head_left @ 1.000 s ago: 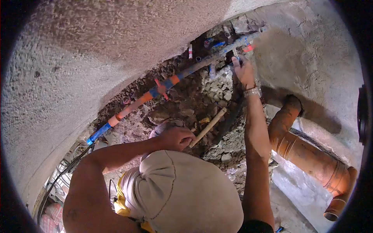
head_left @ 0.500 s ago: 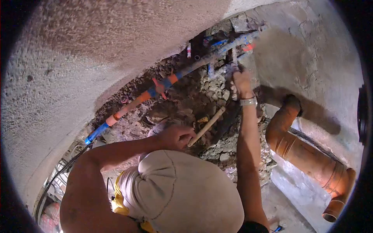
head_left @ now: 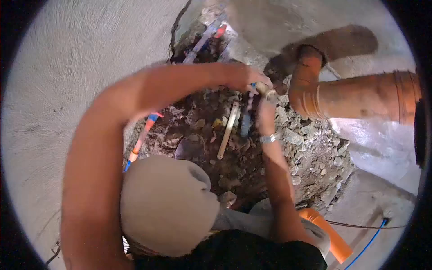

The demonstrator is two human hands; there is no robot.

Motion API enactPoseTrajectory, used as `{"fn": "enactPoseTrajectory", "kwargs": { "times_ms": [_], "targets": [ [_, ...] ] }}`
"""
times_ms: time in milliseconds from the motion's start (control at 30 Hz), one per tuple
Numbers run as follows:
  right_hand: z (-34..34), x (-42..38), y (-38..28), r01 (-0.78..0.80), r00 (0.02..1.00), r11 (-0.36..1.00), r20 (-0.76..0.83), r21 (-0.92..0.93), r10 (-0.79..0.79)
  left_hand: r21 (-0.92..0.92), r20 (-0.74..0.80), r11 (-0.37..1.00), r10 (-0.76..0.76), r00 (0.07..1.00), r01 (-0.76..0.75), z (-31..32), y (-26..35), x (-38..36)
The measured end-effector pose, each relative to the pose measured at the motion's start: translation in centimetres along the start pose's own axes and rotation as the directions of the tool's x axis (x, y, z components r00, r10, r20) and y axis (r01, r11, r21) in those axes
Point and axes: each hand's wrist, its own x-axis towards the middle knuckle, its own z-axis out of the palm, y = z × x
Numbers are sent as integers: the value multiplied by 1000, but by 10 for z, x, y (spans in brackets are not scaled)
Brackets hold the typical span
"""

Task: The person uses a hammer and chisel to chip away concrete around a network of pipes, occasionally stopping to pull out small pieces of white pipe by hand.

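Observation:
My left hand (head_left: 259, 81) reaches across from the left, its fingers bent around a small pale piece (head_left: 262, 88) with a bit of blue beside it. Just below, my right hand (head_left: 267, 110) is closed at the same spot, with a metal band (head_left: 270, 138) on its wrist. Blur and the fingers hide what kind of piece it is. Under the hands, a wooden stick (head_left: 228, 130) lies loose on broken stone and soil. Right of the stick is a dark bluish strip (head_left: 246, 123), too blurred to name.
An orange drain pipe (head_left: 360, 96) juts from the wall at right. Thinner pipes with red and blue parts (head_left: 144, 137) run along the left of the rubble (head_left: 310, 157). A rounded beige cloth-covered shape (head_left: 168, 204) fills the lower middle. A blue cable (head_left: 366, 245) lies lower right.
My left hand has left the wooden stick and moved up and right to meet my right hand. The view has turned and shifted right. The long tool in my right hand no longer shows clearly.

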Motion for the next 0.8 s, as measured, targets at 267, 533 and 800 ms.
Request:
{"fn": "enactPoseTrajectory", "kwargs": {
  "times_ms": [267,533,800],
  "targets": [
    [-24,-64,40,219,975,649,130,-728,-183,172,487,975,43,872,-144,-11,-11,32],
    [-5,-61,12,-397,914,863,219,312,341,475,209,880,-137,968,22,14,-78,8],
    [41,-89,25,-491,867,600,289,632,405,489,285,872,-146,947,-12,-21,-110,31]
  ]
}}
